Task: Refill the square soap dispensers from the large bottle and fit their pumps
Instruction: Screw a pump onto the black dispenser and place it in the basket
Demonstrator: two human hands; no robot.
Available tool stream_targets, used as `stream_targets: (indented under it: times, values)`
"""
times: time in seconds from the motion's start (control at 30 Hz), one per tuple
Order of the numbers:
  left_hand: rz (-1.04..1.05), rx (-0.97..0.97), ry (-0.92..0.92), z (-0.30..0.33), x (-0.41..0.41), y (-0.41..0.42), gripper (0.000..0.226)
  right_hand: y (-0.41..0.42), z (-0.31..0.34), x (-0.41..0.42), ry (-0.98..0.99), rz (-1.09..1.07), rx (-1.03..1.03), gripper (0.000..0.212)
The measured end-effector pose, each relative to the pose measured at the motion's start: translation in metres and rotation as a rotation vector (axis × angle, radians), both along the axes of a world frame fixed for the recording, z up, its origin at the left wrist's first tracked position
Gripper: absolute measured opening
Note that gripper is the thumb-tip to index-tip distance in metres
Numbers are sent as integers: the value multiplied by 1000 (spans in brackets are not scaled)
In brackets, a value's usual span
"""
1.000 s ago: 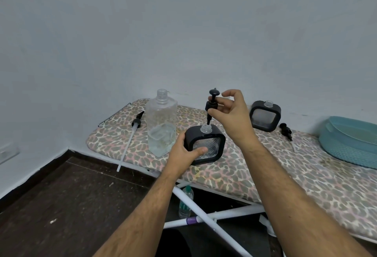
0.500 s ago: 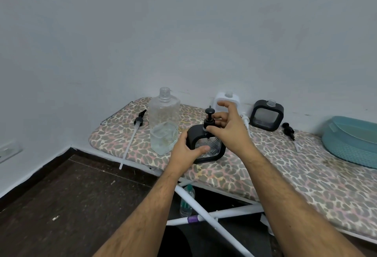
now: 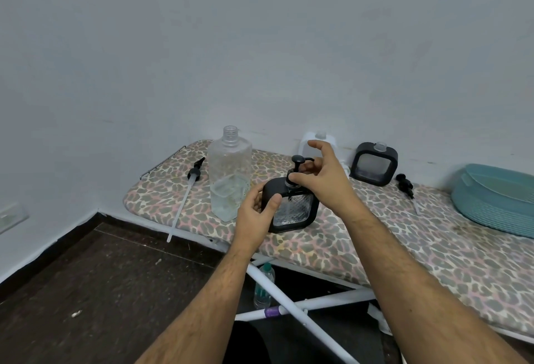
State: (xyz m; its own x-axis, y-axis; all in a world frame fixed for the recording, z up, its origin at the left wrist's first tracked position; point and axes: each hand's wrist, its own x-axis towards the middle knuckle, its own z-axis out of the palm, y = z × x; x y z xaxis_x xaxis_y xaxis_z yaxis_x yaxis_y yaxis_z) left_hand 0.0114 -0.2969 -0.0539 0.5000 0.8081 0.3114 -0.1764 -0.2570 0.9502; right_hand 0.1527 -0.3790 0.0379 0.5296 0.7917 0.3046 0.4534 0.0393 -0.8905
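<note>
Pump: the black pump [image 3: 295, 171] stands straight up in the neck of the black square dispenser [image 3: 291, 204], on the spotted board [image 3: 375, 242].
Right hand: the right hand [image 3: 320, 174] is nearest; its thumb and fingers pinch the pump's collar from the right.
Left hand: the left hand [image 3: 258, 210] grips the dispenser's left side.
Next: probably twist the pump around its up-and-down line.
Nearby: the large bottle [image 3: 229, 178] stands just left, with no cap on.
</note>
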Motion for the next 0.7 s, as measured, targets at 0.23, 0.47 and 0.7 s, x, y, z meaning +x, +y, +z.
stream_targets:
  times: [0.23, 0.47, 0.7]
  values:
    - [-1, -33, -38, -1, 1, 1, 36, -1, -1, 4, 72, 65, 15, 82]
    - [9, -12, -45, 1, 0, -2, 43, 3, -3, 4, 110, 97, 20, 90]
    - [9, -14, -40, 5, -2, -3, 30, 2, -8, 7, 120, 118, 20, 84]
